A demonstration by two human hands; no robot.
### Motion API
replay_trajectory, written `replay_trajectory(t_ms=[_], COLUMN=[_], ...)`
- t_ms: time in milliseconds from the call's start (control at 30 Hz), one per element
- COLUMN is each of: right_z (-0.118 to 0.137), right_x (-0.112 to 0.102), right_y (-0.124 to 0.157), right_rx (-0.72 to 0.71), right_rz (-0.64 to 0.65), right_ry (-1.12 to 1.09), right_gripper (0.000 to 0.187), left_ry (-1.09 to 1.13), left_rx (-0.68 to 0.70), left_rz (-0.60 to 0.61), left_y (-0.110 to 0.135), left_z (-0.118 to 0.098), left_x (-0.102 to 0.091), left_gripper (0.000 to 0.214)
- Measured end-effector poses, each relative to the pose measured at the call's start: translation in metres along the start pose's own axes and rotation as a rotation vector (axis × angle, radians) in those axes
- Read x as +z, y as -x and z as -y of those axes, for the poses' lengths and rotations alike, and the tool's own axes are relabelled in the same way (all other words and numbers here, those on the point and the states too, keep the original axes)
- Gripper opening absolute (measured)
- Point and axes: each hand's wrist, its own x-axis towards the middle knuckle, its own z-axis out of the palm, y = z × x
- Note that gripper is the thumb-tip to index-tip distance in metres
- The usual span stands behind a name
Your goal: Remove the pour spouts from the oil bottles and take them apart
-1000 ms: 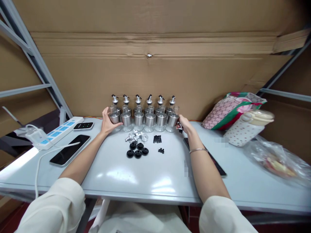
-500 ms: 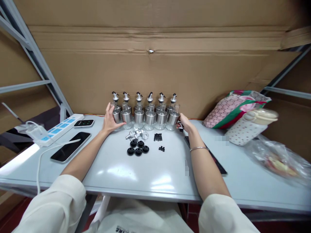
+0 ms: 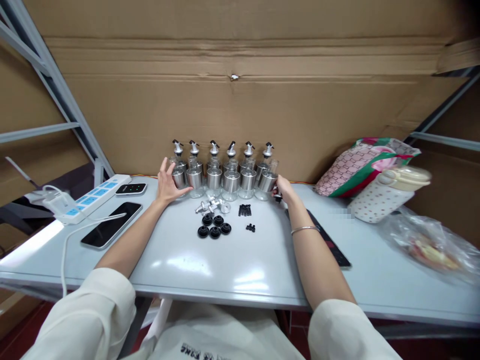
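Two rows of glass bottles with steel sleeves stand upright. The back row carries silver-and-black pourers [image 3: 214,147]; the front row has bare glass necks. My left hand [image 3: 167,184] is open, its thumb and fingers spread beside the leftmost front bottle [image 3: 179,176], apparently touching it. At the other end, my right hand [image 3: 285,189] is beside the rightmost front bottle [image 3: 267,181]. Its fingers are closed on a small black-and-silver pourer [image 3: 278,197], mostly hidden. In front of the bottles lie silver spouts [image 3: 210,205], black stoppers [image 3: 215,232], black strips [image 3: 245,210] and tiny black caps [image 3: 251,228].
To the left are a power strip [image 3: 95,196], a phone [image 3: 111,225] with a white cable, and a small black device [image 3: 131,189]. A dark tablet [image 3: 332,242] lies beneath my right forearm. Farther right are a patterned bag [image 3: 348,167], flask [image 3: 380,200] and plastic bag [image 3: 431,247]. Cardboard [image 3: 240,110] rises behind.
The view has shifted very slightly. Both hands stay at the ends of the front row, and the bottles and loose parts keep their arrangement.
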Motion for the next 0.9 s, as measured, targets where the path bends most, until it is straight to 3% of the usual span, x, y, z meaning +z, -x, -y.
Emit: replay_trajectory(t_ms=[167,267,333,433,500,600,733,900], right_z=[0.023,0.042,0.052,0.059,0.061,0.060,0.056,0.048], right_x=[-0.005,-0.002,0.006,0.023,0.036,0.051,0.064,0.075], right_y=[0.009,0.027,0.049,0.090,0.118,0.152,0.178,0.186], right_rx=[-0.065,-0.185,-0.320,-0.375,-0.375,-0.326,-0.132,-0.001], right_rz=[-0.396,-0.463,-0.334,0.025,0.235,0.430,0.507,0.462], right_ry=[0.064,0.034,-0.128,-0.345,-0.407,-0.511,-0.694,-0.740], right_gripper=[0.014,0.009,0.004,0.011,0.015,0.018,0.020,0.020], left_ry=[-0.083,-0.064,-0.009,0.133,0.217,0.267,0.266,0.213], left_rx=[0.101,0.107,0.107,0.211,0.403,0.639,0.616,0.561], left_rz=[-0.019,-0.026,-0.093,-0.095,-0.008,0.060,0.094,0.148], left_y=[-0.002,-0.011,-0.019,-0.022,-0.016,0.000,0.013,0.010], left_z=[-0.008,-0.022,-0.042,-0.088,-0.123,-0.166,-0.190,-0.186], left_x=[0.005,0.004,-0.003,-0.024,-0.042,-0.060,-0.066,-0.066], left_gripper=[0.087,0.064,0.051,0.043,0.039,0.031,0.022,0.020])
